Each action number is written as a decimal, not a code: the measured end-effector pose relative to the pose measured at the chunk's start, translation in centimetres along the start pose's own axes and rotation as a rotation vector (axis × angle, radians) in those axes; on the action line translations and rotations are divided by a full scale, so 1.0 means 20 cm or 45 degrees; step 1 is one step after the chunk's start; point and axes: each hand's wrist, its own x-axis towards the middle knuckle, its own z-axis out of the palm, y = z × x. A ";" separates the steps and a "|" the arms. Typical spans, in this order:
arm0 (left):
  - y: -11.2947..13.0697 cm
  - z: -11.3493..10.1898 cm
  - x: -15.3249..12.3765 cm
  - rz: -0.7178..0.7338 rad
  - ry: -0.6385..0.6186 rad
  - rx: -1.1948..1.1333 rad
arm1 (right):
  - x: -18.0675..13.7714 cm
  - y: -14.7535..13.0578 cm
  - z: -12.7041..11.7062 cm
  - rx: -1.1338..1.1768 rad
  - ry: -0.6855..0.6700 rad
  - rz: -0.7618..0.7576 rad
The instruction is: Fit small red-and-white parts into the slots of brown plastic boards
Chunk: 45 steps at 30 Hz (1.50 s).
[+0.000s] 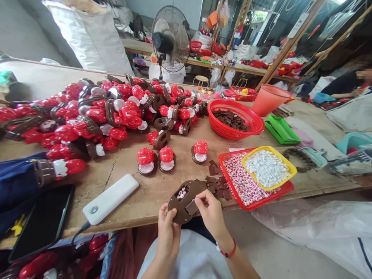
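My left hand [169, 230] grips the rim of a brown plastic toy base [179, 212], its underside turned up. One opening in the base shows small white-and-red pieces [182, 193] inside. My right hand [211, 213] pinches a flat brown cover [192, 207] at a second opening; how far it is seated I cannot tell. More brown covers [222, 193] lie loose just beyond my right hand. Three red-topped toys on brown bases, among them one toy [200, 152], stand on the table behind the base.
A big heap of red toys [124, 112] covers the back left. To the right are a red basket [213, 122] of brown covers, a red tray [222, 161] of small pieces and a yellow tray [293, 170] of white packets. A power bank [112, 197] and a phone [43, 223] lie left.
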 end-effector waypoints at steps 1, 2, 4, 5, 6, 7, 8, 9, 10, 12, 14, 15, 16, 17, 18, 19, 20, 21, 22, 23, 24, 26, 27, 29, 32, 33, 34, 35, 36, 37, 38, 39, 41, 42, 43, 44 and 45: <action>-0.01 0.00 0.00 0.006 0.002 0.002 | -0.01 0.00 0.00 -0.002 0.014 0.002; -0.01 0.00 0.00 0.010 0.002 0.004 | -0.01 0.00 0.01 -0.014 0.040 -0.008; -0.02 0.00 0.00 0.018 0.010 0.012 | -0.03 0.01 0.02 -0.053 0.110 -0.048; -0.03 0.00 0.00 0.023 0.014 0.016 | -0.04 0.02 0.03 -0.074 0.142 -0.078; -0.03 0.00 0.00 0.028 0.019 0.017 | -0.04 0.03 0.04 -0.094 0.171 -0.123; -0.03 0.00 0.00 0.032 0.027 0.013 | -0.04 0.04 0.04 -0.116 0.192 -0.182; -0.04 0.00 0.00 0.032 0.037 0.007 | -0.04 0.05 0.05 -0.145 0.211 -0.254; -0.03 0.00 0.00 0.028 0.046 0.000 | -0.05 0.07 0.05 -0.175 0.226 -0.331; -0.03 0.00 0.00 0.021 0.058 -0.007 | -0.05 0.08 0.06 -0.203 0.241 -0.402; -0.03 0.01 0.00 0.000 0.078 -0.012 | -0.05 0.11 0.06 -0.250 0.260 -0.484; -0.02 0.01 0.00 -0.022 0.077 -0.002 | -0.06 0.12 0.06 -0.251 0.245 -0.458; -0.02 0.01 0.01 -0.026 0.072 0.006 | -0.06 0.13 0.06 -0.229 0.223 -0.407; -0.02 0.01 0.01 -0.030 0.059 0.019 | -0.06 0.13 0.06 -0.194 0.198 -0.340; -0.02 0.01 0.01 -0.031 0.045 0.032 | -0.06 0.13 0.06 -0.147 0.175 -0.271; -0.02 0.01 0.01 -0.029 0.033 0.045 | -0.06 0.13 0.06 -0.091 0.162 -0.208; -0.02 0.01 0.02 -0.027 0.025 0.057 | -0.06 0.13 0.07 -0.035 0.158 -0.161; -0.02 0.01 0.02 -0.026 0.024 0.068 | -0.06 0.13 0.07 0.017 0.164 -0.130; -0.02 0.01 0.02 -0.026 0.027 0.078 | -0.06 0.14 0.08 0.064 0.178 -0.113; -0.02 0.00 0.02 -0.027 0.035 0.084 | -0.07 0.14 0.09 0.105 0.195 -0.103; -0.02 0.00 0.02 -0.026 0.041 0.087 | -0.07 0.15 0.10 0.142 0.215 -0.095; -0.02 0.00 0.01 -0.027 0.044 0.086 | -0.08 0.16 0.11 0.182 0.234 -0.082; -0.02 -0.01 0.01 -0.026 0.046 0.070 | -0.09 0.18 0.13 0.297 0.260 -0.038; -0.02 -0.01 0.00 -0.024 0.049 0.058 | -0.10 0.19 0.14 0.376 0.265 -0.001; -0.02 -0.02 0.00 -0.021 0.048 0.047 | -0.11 0.20 0.16 0.535 0.262 0.106; -0.03 -0.03 -0.01 0.006 0.050 0.061 | -0.12 0.20 0.18 0.602 0.273 0.241; -0.04 -0.03 -0.01 0.023 0.048 0.069 | -0.12 0.20 0.18 0.578 0.283 0.252; -0.04 -0.03 -0.01 0.041 0.049 0.071 | -0.12 0.20 0.19 0.551 0.289 0.244; -0.04 -0.03 -0.01 0.058 0.051 0.068 | -0.12 0.19 0.19 0.527 0.292 0.224; -0.03 -0.03 -0.01 0.070 0.052 0.061 | -0.11 0.19 0.20 0.510 0.292 0.203; -0.03 -0.03 -0.01 0.072 0.055 0.051 | -0.11 0.19 0.20 0.498 0.281 0.184; -0.02 -0.03 -0.01 0.064 0.061 0.039 | -0.10 0.19 0.19 0.495 0.256 0.165; -0.02 -0.03 -0.01 0.049 0.069 0.023 | -0.08 0.19 0.18 0.501 0.218 0.142; 0.01 -0.02 0.00 -0.008 0.087 -0.007 | -0.05 0.20 0.14 0.540 0.124 0.097; 0.02 -0.02 0.00 -0.041 0.102 -0.027 | -0.02 0.21 0.10 0.545 0.088 0.091; 0.04 -0.01 0.01 -0.073 0.122 -0.048 | 0.00 0.23 0.05 0.511 0.071 0.103; 0.06 -0.01 0.02 -0.102 0.144 -0.071 | 0.02 0.26 0.00 0.424 0.069 0.134; 0.07 -0.01 0.02 -0.125 0.168 -0.092 | 0.03 0.29 -0.05 0.284 0.070 0.175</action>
